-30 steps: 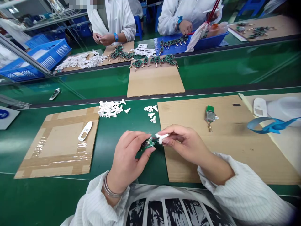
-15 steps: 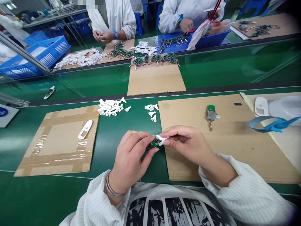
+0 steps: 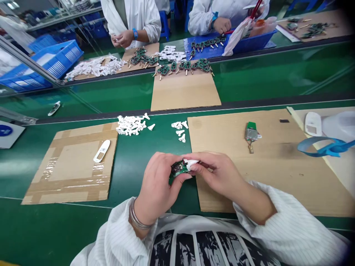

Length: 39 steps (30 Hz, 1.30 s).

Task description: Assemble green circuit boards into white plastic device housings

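Observation:
Between my hands, over the gap between two cardboard sheets, is a green circuit board. My left hand grips it with thumb and fingers. A small white plastic tip piece sits against the board's right end, pinched by my right hand. Whether the tip is fully seated I cannot tell. Beyond my hands lie a few loose white tip pieces and a larger pile of white tip pieces. Another circuit board with a metal can rests on the right cardboard sheet.
A white oblong shell lies on the left cardboard sheet. At right are another white shell and a blue strap. Across the belt, co-workers' hands are near boards and a blue crate.
My left fingers have shifted back, so more of the green board shows. My right hand still pinches the white tip piece. The small white device on the belt has drifted slightly left.

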### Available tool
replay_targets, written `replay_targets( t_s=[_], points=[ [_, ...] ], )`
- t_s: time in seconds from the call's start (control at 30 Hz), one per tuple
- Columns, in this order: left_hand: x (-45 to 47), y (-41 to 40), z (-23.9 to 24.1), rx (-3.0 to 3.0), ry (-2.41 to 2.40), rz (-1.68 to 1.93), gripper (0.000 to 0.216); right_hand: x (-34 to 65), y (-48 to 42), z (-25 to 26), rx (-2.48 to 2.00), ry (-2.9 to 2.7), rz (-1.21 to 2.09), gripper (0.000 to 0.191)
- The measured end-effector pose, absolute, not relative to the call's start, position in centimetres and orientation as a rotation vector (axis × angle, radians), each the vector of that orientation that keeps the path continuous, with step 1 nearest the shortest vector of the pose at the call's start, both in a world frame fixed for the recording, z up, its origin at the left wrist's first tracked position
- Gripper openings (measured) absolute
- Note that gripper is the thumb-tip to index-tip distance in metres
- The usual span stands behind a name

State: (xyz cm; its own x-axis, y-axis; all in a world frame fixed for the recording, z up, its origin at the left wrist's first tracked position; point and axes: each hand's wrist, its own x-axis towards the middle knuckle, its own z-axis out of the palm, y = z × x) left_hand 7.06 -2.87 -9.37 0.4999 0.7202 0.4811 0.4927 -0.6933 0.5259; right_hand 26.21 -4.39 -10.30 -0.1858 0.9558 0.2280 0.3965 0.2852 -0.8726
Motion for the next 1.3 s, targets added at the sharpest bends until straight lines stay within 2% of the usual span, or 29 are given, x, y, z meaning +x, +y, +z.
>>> replay_targets(
  t_s=[0.2, 0.4, 0.47, 0.53, 0.63, 0.8, 0.97, 1.07, 1.17, 1.3],
  points=[
    [7.6, -3.1, -10.5, 2.342, 1.081, 0.858, 0.044, 26.2, -4.3, -11.9, -1.273, -1.752, 1.037, 0.026],
    [4.0, -0.9, -10.4, 2.235, 1.092, 0.802, 0.046, 26.8, -4.4, -13.7, -1.236, -1.857, 0.88, 0.025],
    [-0.2, 1.7, -10.4, 2.077, 1.537, 0.887, 0.034, 27.9, -4.5, -13.8, -1.289, -1.787, 0.891, 0.027],
    [-5.1, 4.9, -10.6, 1.848, 2.069, 0.752, 0.029, 29.1, -4.5, -13.7, -1.349, -1.707, 0.891, 0.028],
    [-10.8, 8.9, -11.4, 1.736, 2.155, 0.641, 0.026, 30.3, -4.4, -13.3, -1.395, -1.656, 0.857, 0.029],
    [-13.1, 11.0, -11.9, 1.606, 2.031, 0.71, 0.021, 31.3, -4.9, -13.5, -1.418, -1.665, 0.799, 0.03],
    [-9.7, 8.7, -10.8, 1.439, 1.8, 1.111, 0.032, 32.1, -4.9, -14.5, -1.497, -1.654, 0.76, 0.032],
    [-4.6, 6.1, -11.5, 1.327, 1.594, 1.271, 0.039, 30.1, -4.7, -13.7, -1.339, -1.695, 0.923, 0.026],
    [1.2, 3.3, -12.5, 1.091, 1.306, 1.227, 0.049, 26.9, -4.7, -12.8, -1.153, -1.706, 1.094, 0.024],
    [5.6, 0.3, -13.2, 0.795, 1.153, 1.166, 0.041, 24.7, -5.0, -12.8, -1.116, -1.687, 1.21, 0.023]
  ],
)
